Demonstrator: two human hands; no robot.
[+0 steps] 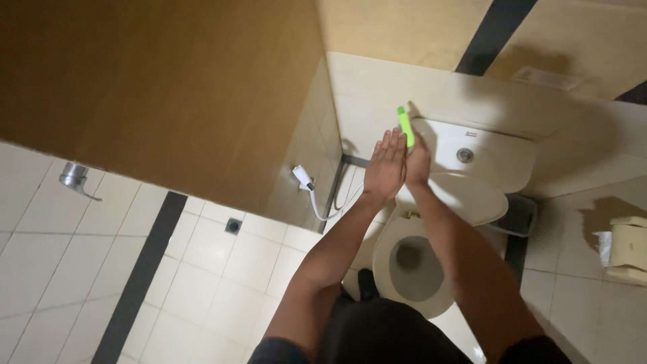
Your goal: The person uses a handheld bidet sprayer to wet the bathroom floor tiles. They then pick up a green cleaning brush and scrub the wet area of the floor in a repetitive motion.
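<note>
both arms outstretched, left hand flat and open beside the closed right hand

Your bright green stick-shaped tool stands nearly upright, its lower end hidden, above the white toilet tank.

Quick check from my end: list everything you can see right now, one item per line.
Green stick-like tool: one, bright green, in the right hand over the cistern.
Toilet bowl: one, white, seat and lid raised, below the hands.
Cistern: one, white, round flush button on top.
Spray hose: one, white, on the left wall.
Floor drain: one, grey, in the floor tiles.
Paper dispenser: one, cream, far right.
Door: one, brown, upper left.
Left hand: open, flat against the right.
Right hand: gripping the tool.
</note>
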